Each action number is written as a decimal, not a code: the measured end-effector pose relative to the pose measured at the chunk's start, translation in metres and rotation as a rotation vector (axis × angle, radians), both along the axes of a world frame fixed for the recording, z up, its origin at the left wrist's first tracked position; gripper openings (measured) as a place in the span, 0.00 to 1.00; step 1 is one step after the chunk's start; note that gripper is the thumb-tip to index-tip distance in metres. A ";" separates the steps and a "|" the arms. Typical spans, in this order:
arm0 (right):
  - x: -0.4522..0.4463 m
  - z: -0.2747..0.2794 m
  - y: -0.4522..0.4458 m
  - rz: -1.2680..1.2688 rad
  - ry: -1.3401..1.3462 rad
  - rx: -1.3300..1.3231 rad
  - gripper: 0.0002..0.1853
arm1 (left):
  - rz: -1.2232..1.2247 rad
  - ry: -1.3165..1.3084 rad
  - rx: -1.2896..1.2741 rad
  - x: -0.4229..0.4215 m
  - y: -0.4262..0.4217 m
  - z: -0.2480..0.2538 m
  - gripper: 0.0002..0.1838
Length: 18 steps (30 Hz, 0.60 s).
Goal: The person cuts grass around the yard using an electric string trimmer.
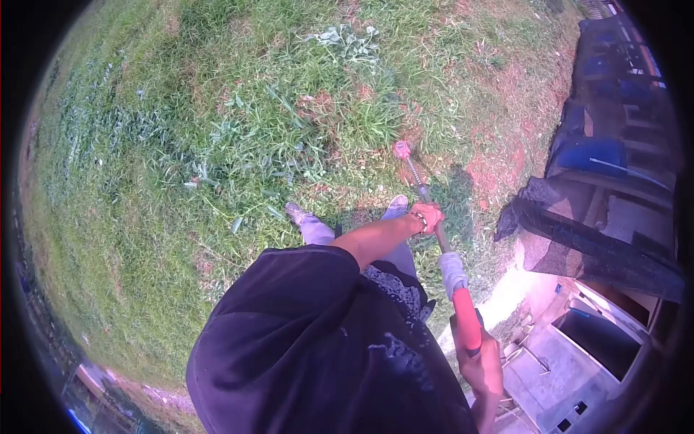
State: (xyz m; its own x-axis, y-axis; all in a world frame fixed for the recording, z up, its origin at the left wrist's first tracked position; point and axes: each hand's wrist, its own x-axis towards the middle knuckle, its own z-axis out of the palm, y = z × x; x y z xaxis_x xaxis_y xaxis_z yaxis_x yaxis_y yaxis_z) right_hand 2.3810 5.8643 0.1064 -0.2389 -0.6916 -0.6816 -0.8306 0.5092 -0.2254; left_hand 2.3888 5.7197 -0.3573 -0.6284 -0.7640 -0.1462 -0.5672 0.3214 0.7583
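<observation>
A grass trimmer [453,269] with a long shaft slants from the lower right up to the grass ahead. Its small red head [403,150] is down at a patch of bare reddish soil. My left hand [428,216], a bracelet on its wrist, is closed around the shaft. Farther back, my right hand [480,365] is wrapped round the red rear handle [467,318]. Pale wrapping covers the shaft just ahead of that handle. Between my left hand and the head, part of the shaft looks ribbed.
Uneven grass [144,231] spreads ahead and to the left, with cut leaves lying on it. My shoes [395,206] stand close to the trimmer shaft. Along the right are dark netting [578,235], a blue object [594,155] and a concrete structure [553,369] with a dark opening.
</observation>
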 end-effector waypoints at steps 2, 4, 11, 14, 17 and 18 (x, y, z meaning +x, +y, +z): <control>0.008 -0.021 0.006 -0.075 -0.080 -0.013 0.11 | -0.028 -0.105 0.024 0.001 -0.005 -0.010 0.15; 0.014 -0.036 0.006 -0.064 -0.120 -0.041 0.12 | -0.067 -0.135 0.063 0.024 -0.015 -0.005 0.15; 0.008 -0.046 -0.016 0.008 -0.272 -0.023 0.13 | -0.073 -0.255 0.131 0.131 -0.038 0.047 0.16; -0.006 -0.050 -0.024 -0.111 -0.419 0.049 0.12 | -0.066 -0.322 0.080 0.167 -0.027 0.034 0.19; -0.006 -0.054 -0.033 0.011 -0.452 0.048 0.13 | -0.262 -0.497 -0.028 0.206 -0.005 0.032 0.20; -0.005 -0.058 -0.033 0.091 -0.428 0.043 0.14 | -0.182 -0.490 0.064 0.214 0.005 0.033 0.19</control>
State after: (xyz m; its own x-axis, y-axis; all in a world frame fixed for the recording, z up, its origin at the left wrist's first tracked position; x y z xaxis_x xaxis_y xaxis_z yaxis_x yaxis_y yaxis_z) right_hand 2.3765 5.8317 0.0482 0.1318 -0.6654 -0.7347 -0.7086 0.4551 -0.5393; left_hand 2.6028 5.7250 -0.3247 -0.5959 -0.6290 -0.4992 -0.7998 0.4091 0.4392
